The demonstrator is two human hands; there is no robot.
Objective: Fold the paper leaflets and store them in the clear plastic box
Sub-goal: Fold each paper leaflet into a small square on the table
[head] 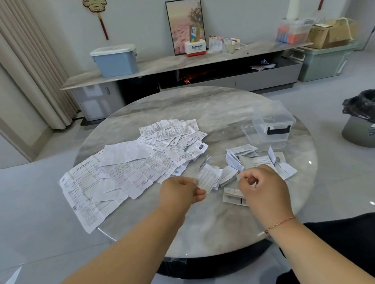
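Observation:
A spread of unfolded paper leaflets (128,165) covers the left half of the round marble table (202,105). Several folded leaflets (244,159) lie in a small heap at the right, in front of the clear plastic box (273,126), which stands open with its lid beside it. My left hand (180,193) pinches one small folded leaflet (207,179) by its near edge, held just above the table. My right hand (262,186) hovers over the folded heap with its fingers curled and nothing clearly held in them.
A bin lined with a black bag (364,118) stands on the floor to the right. Behind the table runs a low cabinet with a blue lidded tub (115,59), a framed picture and other boxes. Bare marble lies near the table's front edge.

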